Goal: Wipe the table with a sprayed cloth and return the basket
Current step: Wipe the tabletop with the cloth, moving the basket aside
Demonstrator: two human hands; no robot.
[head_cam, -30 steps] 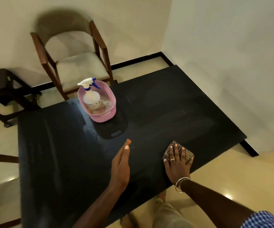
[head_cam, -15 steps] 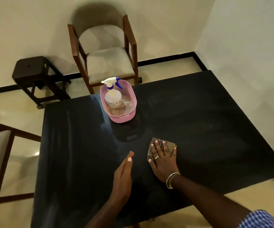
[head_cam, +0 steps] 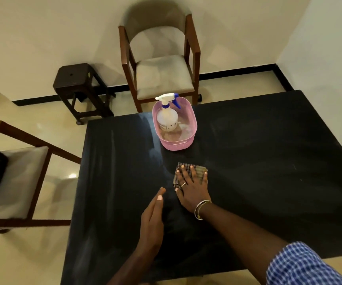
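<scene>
A black table (head_cam: pixel 258 161) fills the middle of the view. My right hand (head_cam: pixel 192 186) lies flat with spread fingers on a folded checked cloth (head_cam: pixel 199 168), pressing it to the tabletop near the centre. My left hand (head_cam: pixel 152 221) hovers edge-on just left of it, fingers straight and together, holding nothing. A pink oval basket (head_cam: pixel 186 140) stands at the table's far edge, beyond the cloth. Inside it is a white spray bottle (head_cam: pixel 167 116) with a blue trigger.
A wooden chair with a beige seat (head_cam: pixel 162 75) stands behind the table at the wall. A dark stool (head_cam: pixel 77 79) is to its left. Another chair (head_cam: pixel 16 177) with a dark object on its seat sits left of the table. A white wall runs along the right.
My right hand has slid the cloth leftward and away from the near right edge toward the table's centre. My left hand has kept its pose. My view has turned left.
</scene>
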